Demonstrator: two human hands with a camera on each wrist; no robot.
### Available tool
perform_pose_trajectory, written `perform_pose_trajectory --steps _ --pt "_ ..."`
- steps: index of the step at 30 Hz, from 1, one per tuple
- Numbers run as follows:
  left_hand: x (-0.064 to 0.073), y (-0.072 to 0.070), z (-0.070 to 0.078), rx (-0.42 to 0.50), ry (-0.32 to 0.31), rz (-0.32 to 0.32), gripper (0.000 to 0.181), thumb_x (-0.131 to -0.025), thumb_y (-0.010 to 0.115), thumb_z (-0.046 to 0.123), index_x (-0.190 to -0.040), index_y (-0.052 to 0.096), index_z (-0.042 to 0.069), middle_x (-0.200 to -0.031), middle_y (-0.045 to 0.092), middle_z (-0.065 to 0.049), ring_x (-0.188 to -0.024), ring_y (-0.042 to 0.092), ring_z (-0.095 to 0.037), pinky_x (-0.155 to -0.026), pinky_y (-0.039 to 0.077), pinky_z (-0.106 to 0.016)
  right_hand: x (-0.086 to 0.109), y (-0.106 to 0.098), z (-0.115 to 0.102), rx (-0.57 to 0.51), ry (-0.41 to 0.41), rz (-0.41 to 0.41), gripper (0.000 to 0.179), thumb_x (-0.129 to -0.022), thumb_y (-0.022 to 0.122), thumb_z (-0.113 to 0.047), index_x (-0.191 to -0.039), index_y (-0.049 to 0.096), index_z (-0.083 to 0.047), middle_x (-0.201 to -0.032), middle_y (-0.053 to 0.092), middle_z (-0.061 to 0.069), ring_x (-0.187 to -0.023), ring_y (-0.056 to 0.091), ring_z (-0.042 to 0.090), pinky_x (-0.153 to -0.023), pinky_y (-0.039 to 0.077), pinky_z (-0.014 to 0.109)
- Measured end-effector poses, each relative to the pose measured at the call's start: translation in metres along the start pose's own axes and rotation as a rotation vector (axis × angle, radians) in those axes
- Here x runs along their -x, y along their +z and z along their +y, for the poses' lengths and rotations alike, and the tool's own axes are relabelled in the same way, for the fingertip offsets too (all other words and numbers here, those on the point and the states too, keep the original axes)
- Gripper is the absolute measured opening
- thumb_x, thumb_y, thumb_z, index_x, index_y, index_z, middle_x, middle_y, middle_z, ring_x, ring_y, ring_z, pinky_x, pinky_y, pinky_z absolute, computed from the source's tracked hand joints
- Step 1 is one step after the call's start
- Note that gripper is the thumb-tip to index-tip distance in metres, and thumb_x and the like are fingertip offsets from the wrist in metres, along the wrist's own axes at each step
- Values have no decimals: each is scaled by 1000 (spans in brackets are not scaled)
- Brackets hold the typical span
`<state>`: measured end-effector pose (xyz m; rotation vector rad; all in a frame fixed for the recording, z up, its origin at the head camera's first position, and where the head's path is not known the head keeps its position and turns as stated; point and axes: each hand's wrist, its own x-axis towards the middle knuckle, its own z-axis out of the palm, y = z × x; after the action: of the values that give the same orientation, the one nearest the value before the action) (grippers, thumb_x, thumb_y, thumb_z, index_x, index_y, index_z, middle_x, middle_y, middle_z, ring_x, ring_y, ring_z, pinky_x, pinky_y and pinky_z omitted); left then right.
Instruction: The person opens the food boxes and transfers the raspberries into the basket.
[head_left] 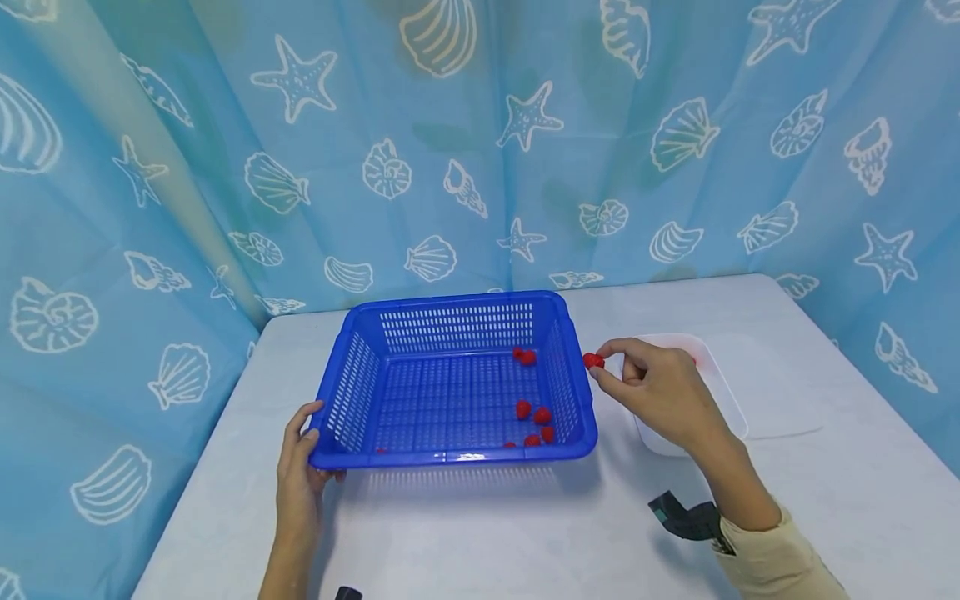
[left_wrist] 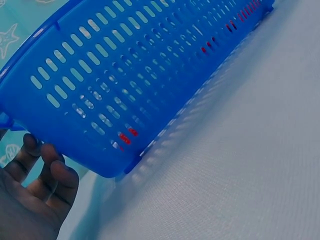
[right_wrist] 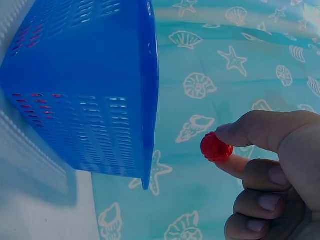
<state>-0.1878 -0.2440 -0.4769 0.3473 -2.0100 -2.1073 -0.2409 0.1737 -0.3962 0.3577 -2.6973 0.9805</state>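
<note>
A blue plastic basket (head_left: 442, 457) with slotted walls takes up the middle of the table. At its left front corner my left hand (head_left: 298, 475) grips the rim; the left wrist view has that hand's curled fingers (left_wrist: 65, 176) beside the basket wall. Several red raspberries (head_left: 542, 416) lie inside, mostly toward the right end. Just outside the right rim, my right hand (head_left: 667, 392) pinches one raspberry (right_wrist: 216, 147) between thumb and index finger, its bumpy surface and hollow facing the right wrist camera. The other fingers of that hand are curled in.
Partly hidden under my right hand is a white square container (head_left: 726, 398) with a bit of red inside. A white cloth covers the table (head_left: 465, 533). Behind it hangs a blue curtain (head_left: 465, 108) with shells and starfish. A black wrist device (head_left: 693, 521) sits on my right wrist.
</note>
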Motion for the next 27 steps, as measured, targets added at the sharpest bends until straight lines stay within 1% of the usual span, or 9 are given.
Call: perform_pose_trajectory --steps 5,10,17,21,27 --pt "-1 -1 0 -35 5 0 37 -97 35 39 -134 40 33 -131 39 0 -89 53 -23 -58 43 -29 1 2 -1 -5 -35 19 21 -82 68 -33 -96 65 -19 -55 39 -3 -51 40 14 -41 29 26" --pt "0 1 1 -62 -3 15 38 -97 35 41 -134 41 36 -132 40 2 -92 53 -24 -59 44 -28 0 3 -2 -3 -71 33 22 -82 67 -35 -97 65 -18 -55 39 -4 -49 39 13 -40 28 25" --pt "-1 0 1 -61 -7 25 37 -96 36 40 -133 42 35 -129 42 0 -90 53 -23 -60 44 -27 3 7 -11 -44 -8 -30 22 -82 68 -35 -97 65 -20 -56 40 -1 -51 41 16 -39 29 26" --pt "-2 0 1 -58 3 19 38 -96 37 41 -133 42 35 -129 42 0 -89 53 -22 -60 44 -28 5 11 -14 -36 16 -51 24 -81 68 -35 -100 65 -20 -58 41 -1 -54 42 17 -40 31 26" --pt "-1 1 -1 -66 0 27 38 -97 36 41 -133 41 35 -131 41 1 -89 54 -21 -60 44 -27 6 16 -17 -17 -25 -64 23 -81 69 -34 -99 64 -21 -57 40 -4 -53 42 14 -41 32 25"
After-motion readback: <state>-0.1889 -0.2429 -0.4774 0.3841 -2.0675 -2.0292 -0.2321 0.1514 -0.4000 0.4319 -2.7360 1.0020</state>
